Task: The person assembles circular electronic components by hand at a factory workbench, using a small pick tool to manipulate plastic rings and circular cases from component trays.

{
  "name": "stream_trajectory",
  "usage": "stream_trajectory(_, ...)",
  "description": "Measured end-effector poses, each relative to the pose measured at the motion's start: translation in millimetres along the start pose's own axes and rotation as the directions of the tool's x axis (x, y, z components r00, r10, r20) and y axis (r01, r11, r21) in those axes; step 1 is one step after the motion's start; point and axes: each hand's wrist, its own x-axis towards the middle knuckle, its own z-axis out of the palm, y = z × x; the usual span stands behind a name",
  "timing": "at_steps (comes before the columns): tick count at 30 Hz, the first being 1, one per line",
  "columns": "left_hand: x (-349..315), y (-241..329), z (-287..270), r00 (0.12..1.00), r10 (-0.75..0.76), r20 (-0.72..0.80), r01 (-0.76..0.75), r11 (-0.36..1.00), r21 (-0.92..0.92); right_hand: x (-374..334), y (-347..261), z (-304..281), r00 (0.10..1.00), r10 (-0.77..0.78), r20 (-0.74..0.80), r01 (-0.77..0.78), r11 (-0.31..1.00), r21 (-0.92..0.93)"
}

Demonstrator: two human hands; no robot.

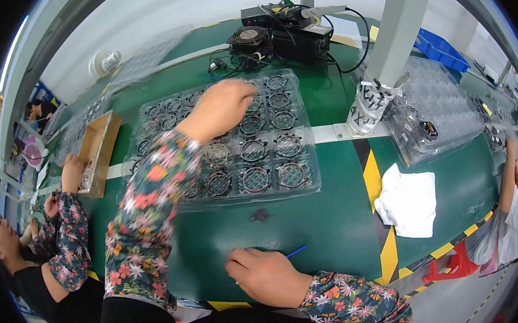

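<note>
A clear plastic tray (250, 198) holds rows of round, dark rings with lugs, like watch cases (255, 179). My left hand (223, 108) is over the far middle of the tray, its fingers bent down at a ring there. Whatever those fingertips pinch is hidden. Close to the table's front edge, my right hand (272, 277) is closed around a thin stick (296, 252), whose blue end pokes out beyond the knuckles. Between the tray and my right hand lies a small pile of dark, thin bits (261, 215) on the green table (338, 227).
A white cloth (407, 202) lies right of a striped tape line. Behind it stand a taped post (371, 106) and stacked clear trays (431, 107). A fan (248, 36) and cabled equipment sit at the back. At left, a co-worker's hand (72, 173) touches a wooden box (98, 156).
</note>
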Motion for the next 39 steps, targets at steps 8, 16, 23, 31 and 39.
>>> stream_trajectory(8, 73, -8, 74, 0.993, -0.097, 0.066, 0.099, 0.995, -0.03, 1, 3, -5, 0.998, -0.019, -0.053, 0.019, 1.0, 0.008)
stream_trajectory(16, 75, -3, 91, 0.997, -0.013, 0.07, 0.009, 0.999, 0.052, -4, 8, -9, 0.999, 0.033, 0.039, -0.032, 0.999, -0.03)
stream_trajectory(23, 70, -24, 94, 0.995, -0.06, 0.079, 0.055, 0.997, 0.06, 1, 4, -3, 0.999, 0.001, 0.036, 0.0, 1.0, -0.015)
stream_trajectory(31, 78, -24, 83, 0.993, -0.02, 0.118, 0.019, 1.0, 0.015, -1, 5, -8, 1.0, 0.004, 0.017, -0.003, 0.999, -0.033)
stream_trajectory(39, 72, -28, 80, 0.987, -0.032, 0.159, 0.034, 0.999, -0.007, 1, 6, -7, 1.0, 0.014, 0.009, -0.014, 0.999, -0.035)
